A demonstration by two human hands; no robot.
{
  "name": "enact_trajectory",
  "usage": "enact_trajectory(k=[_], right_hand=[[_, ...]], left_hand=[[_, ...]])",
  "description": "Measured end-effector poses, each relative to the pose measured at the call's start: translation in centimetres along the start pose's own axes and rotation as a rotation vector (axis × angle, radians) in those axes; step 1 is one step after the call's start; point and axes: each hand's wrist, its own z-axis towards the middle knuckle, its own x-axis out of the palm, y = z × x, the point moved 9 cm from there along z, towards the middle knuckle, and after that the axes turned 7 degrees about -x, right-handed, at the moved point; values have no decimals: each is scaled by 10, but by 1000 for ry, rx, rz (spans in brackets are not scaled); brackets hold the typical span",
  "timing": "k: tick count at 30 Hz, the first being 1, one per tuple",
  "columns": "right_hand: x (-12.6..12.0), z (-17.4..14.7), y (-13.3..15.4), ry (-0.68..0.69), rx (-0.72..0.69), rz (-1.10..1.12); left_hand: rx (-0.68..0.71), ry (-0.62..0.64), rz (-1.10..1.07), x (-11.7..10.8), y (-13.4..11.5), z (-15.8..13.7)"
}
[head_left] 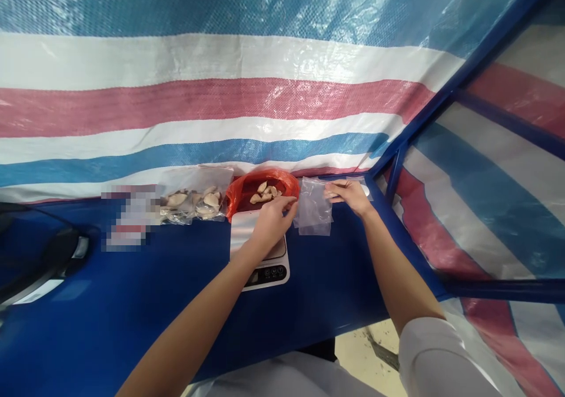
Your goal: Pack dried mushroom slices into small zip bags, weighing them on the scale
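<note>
Plainly, tabletop (331,285) room separates scale (277,252) from near edge (353,324)

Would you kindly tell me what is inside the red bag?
Pale pieces lie heaped inside the red bag. The left hand hides part of its near side; what lies there, or beneath the pieces, cannot be seen.
</note>
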Motion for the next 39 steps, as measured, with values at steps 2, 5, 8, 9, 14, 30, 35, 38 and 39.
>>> enact_trajectory(k=[2, 5, 8, 9, 14, 30, 35, 38, 39], right_hand=[[-5, 9, 0, 16, 22, -48], [-8, 22, 2, 38, 39, -126], [-7, 34, 4, 44, 13, -175], [-6, 38, 5, 48, -2, -185], [15, 51, 9, 119, -85, -262], [22, 51, 22, 72, -368, -703], [32, 25, 44, 28, -579, -988], [58, 10, 39, 162, -717, -1034], [66, 7, 34, 214, -752, -1036]], left_hand=[[163, 0, 150, 7, -16, -6], [354, 73, 364, 29, -33, -16], [449, 170, 504, 52, -40, -23], [460, 191, 534, 57, -40, -24], [463, 243, 620, 69, -38, -24], [381, 357, 749, 96, -17, -23], [343, 380, 754, 99, -17, -21], [346, 387, 745, 98, -18, -22], [347, 386, 746, 97, -18, -22]])
